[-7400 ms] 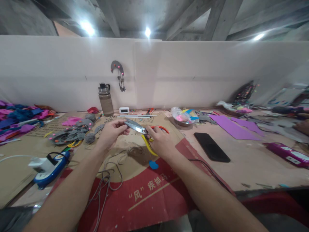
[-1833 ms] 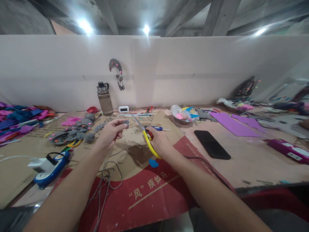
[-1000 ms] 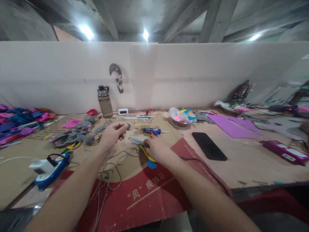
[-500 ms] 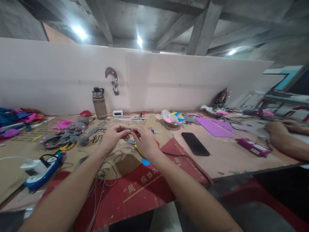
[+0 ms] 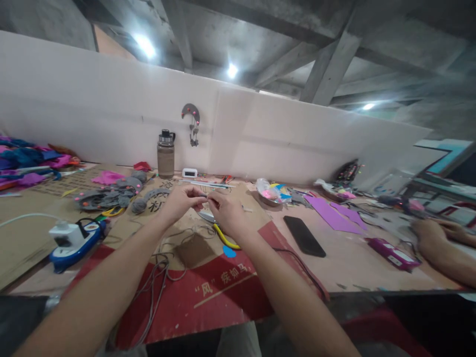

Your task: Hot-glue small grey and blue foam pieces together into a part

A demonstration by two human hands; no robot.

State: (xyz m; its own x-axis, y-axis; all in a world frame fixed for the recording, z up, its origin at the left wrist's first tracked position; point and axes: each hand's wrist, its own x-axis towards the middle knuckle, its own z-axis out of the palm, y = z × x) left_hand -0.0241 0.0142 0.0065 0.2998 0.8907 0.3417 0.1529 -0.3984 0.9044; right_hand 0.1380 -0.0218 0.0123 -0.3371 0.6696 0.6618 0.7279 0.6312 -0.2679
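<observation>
Above the cardboard, my left hand and my right hand meet fingertip to fingertip, both closed in a pinch. Between them shows a sliver of a small grey piece, mostly hidden by the fingers. Under my right hand lies a tool with a yellow handle, its other end covered. A blue flat scrap sits near it. Loose grey cord trails in loops over the red and brown cardboard below my left forearm.
Grey felt pieces with pink beads, a power strip and a bottle stand left. Rightward are a phone, purple sheets, a bowl of bagged bits and a purple box. Another person's arm rests far right.
The view has tilted and shifted slightly, so things on the left sit further right in the picture. My hands stay pinched together, and more of the yellow handle shows.
</observation>
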